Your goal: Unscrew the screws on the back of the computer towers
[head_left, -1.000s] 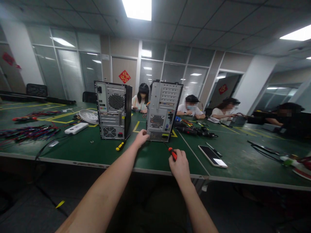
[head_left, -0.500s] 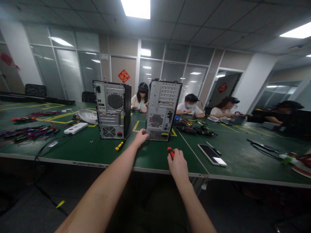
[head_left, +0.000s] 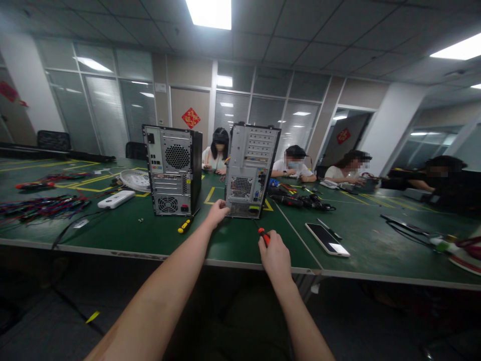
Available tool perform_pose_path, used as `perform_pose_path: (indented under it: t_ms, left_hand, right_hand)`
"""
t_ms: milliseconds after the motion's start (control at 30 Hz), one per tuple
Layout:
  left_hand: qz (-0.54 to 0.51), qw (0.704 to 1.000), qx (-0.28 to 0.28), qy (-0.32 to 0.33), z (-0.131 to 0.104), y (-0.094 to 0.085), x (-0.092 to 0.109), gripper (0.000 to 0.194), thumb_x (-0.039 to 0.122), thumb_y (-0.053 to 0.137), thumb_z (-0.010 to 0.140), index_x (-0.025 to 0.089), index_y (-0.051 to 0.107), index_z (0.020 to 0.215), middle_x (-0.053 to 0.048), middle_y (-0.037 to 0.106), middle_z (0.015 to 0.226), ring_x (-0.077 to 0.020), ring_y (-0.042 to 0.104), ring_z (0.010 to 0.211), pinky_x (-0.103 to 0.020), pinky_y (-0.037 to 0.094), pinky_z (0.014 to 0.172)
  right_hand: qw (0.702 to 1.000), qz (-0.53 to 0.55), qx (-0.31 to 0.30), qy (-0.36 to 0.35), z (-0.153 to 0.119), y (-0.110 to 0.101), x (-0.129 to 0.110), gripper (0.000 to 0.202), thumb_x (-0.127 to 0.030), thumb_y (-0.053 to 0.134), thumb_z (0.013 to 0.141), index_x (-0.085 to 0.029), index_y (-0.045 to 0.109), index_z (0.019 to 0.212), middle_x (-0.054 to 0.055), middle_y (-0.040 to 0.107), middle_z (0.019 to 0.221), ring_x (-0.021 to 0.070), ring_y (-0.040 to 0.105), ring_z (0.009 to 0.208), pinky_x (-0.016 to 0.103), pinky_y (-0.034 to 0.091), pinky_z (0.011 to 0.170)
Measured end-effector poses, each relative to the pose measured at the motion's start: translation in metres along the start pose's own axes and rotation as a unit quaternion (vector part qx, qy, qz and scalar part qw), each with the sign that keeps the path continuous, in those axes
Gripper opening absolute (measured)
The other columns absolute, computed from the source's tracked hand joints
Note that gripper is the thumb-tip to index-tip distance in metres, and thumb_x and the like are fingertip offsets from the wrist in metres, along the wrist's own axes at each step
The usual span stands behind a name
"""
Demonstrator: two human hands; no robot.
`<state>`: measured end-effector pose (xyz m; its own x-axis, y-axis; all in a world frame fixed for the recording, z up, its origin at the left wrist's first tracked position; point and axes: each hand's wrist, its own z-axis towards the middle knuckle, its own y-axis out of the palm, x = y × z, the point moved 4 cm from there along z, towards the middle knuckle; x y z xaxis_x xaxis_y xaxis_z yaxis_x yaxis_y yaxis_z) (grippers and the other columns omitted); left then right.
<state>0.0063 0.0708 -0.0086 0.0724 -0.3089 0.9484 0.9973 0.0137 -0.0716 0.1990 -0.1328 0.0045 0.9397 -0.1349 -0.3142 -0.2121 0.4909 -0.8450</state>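
Two upright computer cases stand on the green table (head_left: 124, 235) with their rear panels facing me. At the lower left edge of the right case (head_left: 246, 170), my left hand (head_left: 218, 213) rests with its fingers bent against the metal; it is closed on that edge. My right hand (head_left: 276, 250) grips a red and black screwdriver (head_left: 262, 233), whose shaft points at the bottom of the same case. Where its tip ends is too small to tell. The left case (head_left: 171, 170) has a yellow and black screwdriver (head_left: 185, 225) lying in front of it.
Left on the table are coloured wires (head_left: 41, 208), a white device (head_left: 116, 199), a white basket (head_left: 135, 179) and small screws (head_left: 141, 220). A phone (head_left: 326, 239) and black cables (head_left: 313, 202) lie to the right. Several people sit across the table.
The view has shifted very slightly. Both hands, the red screwdriver and the cases keep the same places relative to each other.
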Motion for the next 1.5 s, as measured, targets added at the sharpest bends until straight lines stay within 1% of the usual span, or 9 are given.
perform_pose_path:
  t_ms: [433, 700, 833, 900, 933, 1000, 1167, 1333, 1500]
  left_hand:
    - [0.004, 1.000, 0.007, -0.004, -0.0035, -0.0011, 0.0044, 0.014, 0.013, 0.065, 0.068, 0.020, 0.058, 0.078, 0.003, 0.057, 0.072, -0.0149, 0.052, 0.069, -0.028, 0.041, 0.069]
    - [-0.006, 1.000, 0.009, 0.001, 0.0008, 0.0006, 0.0005, 0.015, 0.011, 0.065, 0.067, 0.019, 0.057, 0.077, 0.004, 0.054, 0.068, -0.0136, 0.051, 0.068, -0.026, 0.039, 0.068]
    - [-0.005, 1.000, 0.006, -0.001, 0.0005, 0.0007, 0.0002, 0.016, 0.012, 0.066, 0.067, 0.019, 0.058, 0.079, 0.003, 0.057, 0.071, -0.0145, 0.052, 0.070, -0.027, 0.040, 0.069]
    - [-0.004, 1.000, 0.003, -0.003, -0.0008, 0.0003, 0.0015, 0.016, 0.012, 0.066, 0.067, 0.020, 0.058, 0.079, 0.003, 0.057, 0.071, -0.0147, 0.053, 0.070, -0.027, 0.040, 0.068]
    - [-0.003, 1.000, 0.001, -0.004, -0.0015, 0.0002, 0.0023, 0.016, 0.012, 0.066, 0.068, 0.020, 0.058, 0.078, 0.003, 0.057, 0.071, -0.0148, 0.053, 0.070, -0.027, 0.040, 0.068]
    - [-0.002, 1.000, 0.000, -0.006, -0.0029, 0.0000, 0.0039, 0.015, 0.012, 0.066, 0.068, 0.020, 0.058, 0.079, 0.003, 0.057, 0.071, -0.0149, 0.053, 0.070, -0.027, 0.040, 0.068]
    - [0.001, 1.000, 0.004, -0.011, -0.0037, -0.0005, 0.0046, 0.015, 0.012, 0.066, 0.069, 0.020, 0.058, 0.079, 0.002, 0.059, 0.073, -0.0154, 0.054, 0.071, -0.028, 0.040, 0.070]
    - [0.005, 1.000, 0.002, -0.007, -0.0018, -0.0006, 0.0018, 0.015, 0.013, 0.066, 0.069, 0.019, 0.058, 0.079, 0.002, 0.057, 0.072, -0.0150, 0.053, 0.071, -0.027, 0.039, 0.068]
    - [0.007, 1.000, 0.003, -0.001, -0.0014, -0.0007, 0.0006, 0.014, 0.014, 0.066, 0.070, 0.019, 0.058, 0.081, 0.002, 0.057, 0.073, -0.0148, 0.053, 0.071, -0.028, 0.040, 0.069]
  right_hand:
    - [1.000, 0.023, -0.015, 0.013, 0.0008, -0.0016, 0.0002, 0.012, -0.031, 0.050, 0.105, -0.020, 0.053, 0.102, 0.005, 0.067, 0.098, 0.0179, 0.066, 0.084, 0.026, 0.040, 0.070]
    - [0.999, 0.024, -0.011, 0.021, 0.0016, -0.0013, 0.0007, 0.015, -0.032, 0.048, 0.106, -0.019, 0.055, 0.104, 0.005, 0.065, 0.095, 0.0191, 0.066, 0.085, 0.027, 0.041, 0.072]
    - [0.999, 0.032, 0.004, 0.035, -0.0002, -0.0048, -0.0010, 0.015, -0.029, 0.053, 0.101, -0.019, 0.054, 0.112, 0.008, 0.058, 0.111, 0.0185, 0.066, 0.086, 0.028, 0.044, 0.073]
    - [0.998, 0.040, 0.009, 0.039, -0.0013, -0.0059, -0.0018, 0.023, -0.025, 0.059, 0.096, -0.020, 0.052, 0.117, 0.009, 0.052, 0.119, 0.0174, 0.066, 0.084, 0.028, 0.045, 0.072]
    - [0.998, 0.044, 0.008, 0.039, -0.0017, -0.0060, -0.0020, 0.027, -0.023, 0.060, 0.093, -0.020, 0.051, 0.118, 0.009, 0.051, 0.120, 0.0171, 0.066, 0.083, 0.028, 0.045, 0.072]
    - [0.998, 0.048, 0.003, 0.032, -0.0022, -0.0056, -0.0024, 0.026, -0.020, 0.060, 0.091, -0.020, 0.050, 0.115, 0.008, 0.049, 0.119, 0.0169, 0.065, 0.082, 0.028, 0.045, 0.072]
    - [0.999, 0.040, -0.006, 0.011, -0.0022, -0.0055, -0.0017, 0.017, -0.019, 0.057, 0.096, -0.019, 0.050, 0.112, 0.008, 0.050, 0.120, 0.0173, 0.065, 0.085, 0.028, 0.046, 0.074]
    - [1.000, 0.022, 0.003, -0.010, -0.0023, -0.0086, -0.0024, 0.014, -0.019, 0.055, 0.100, -0.019, 0.053, 0.114, 0.008, 0.055, 0.118, 0.0197, 0.066, 0.094, 0.028, 0.047, 0.078]
    - [1.000, 0.010, -0.005, -0.016, -0.0025, -0.0068, -0.0035, 0.014, -0.020, 0.051, 0.103, -0.018, 0.052, 0.117, 0.009, 0.056, 0.118, 0.0189, 0.068, 0.093, 0.027, 0.047, 0.073]
